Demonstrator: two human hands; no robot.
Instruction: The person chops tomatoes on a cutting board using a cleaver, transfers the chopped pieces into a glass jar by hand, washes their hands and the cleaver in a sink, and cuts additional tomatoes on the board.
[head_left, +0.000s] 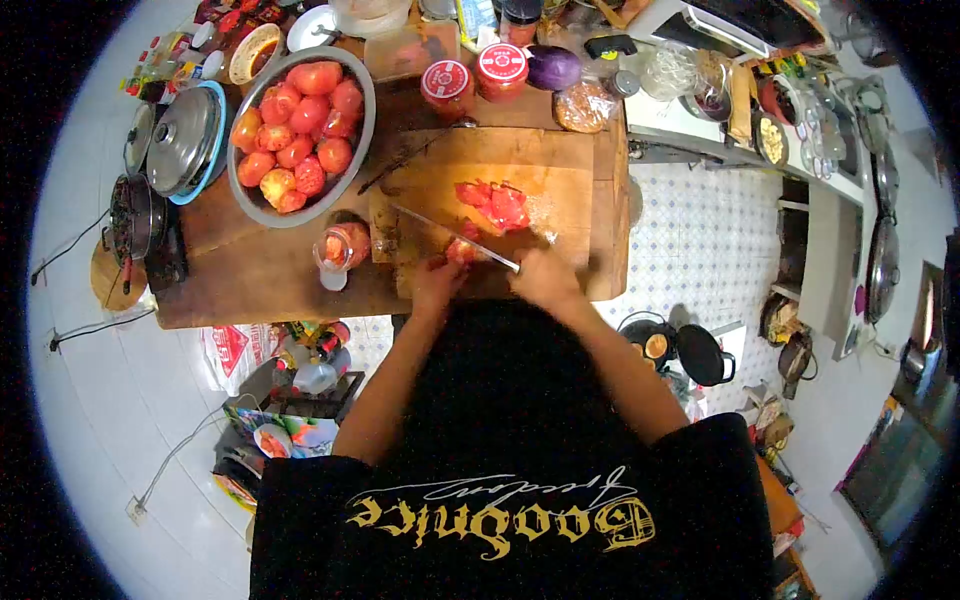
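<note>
My right hand [543, 280] is closed round the handle of a knife [455, 237], whose blade points to the upper left over the cutting board [570, 165]. Beneath and beside the blade is a piece of tomato [462, 250], with the fingers of my left hand [438, 283] closed on its near left side. Cut red tomato pieces [495, 205] lie on the board just beyond the knife. Left of the board stands an open glass jar [343, 247] with red contents, a small white lid or dish in front of it.
A large metal bowl [367, 130] of peeled tomatoes is at the back left, near a lidded pan [187, 140]. Two red-lidded jars [502, 68], an eggplant [554, 68] and a wrapped item [584, 106] stand behind the board. A counter [680, 122] runs along the right.
</note>
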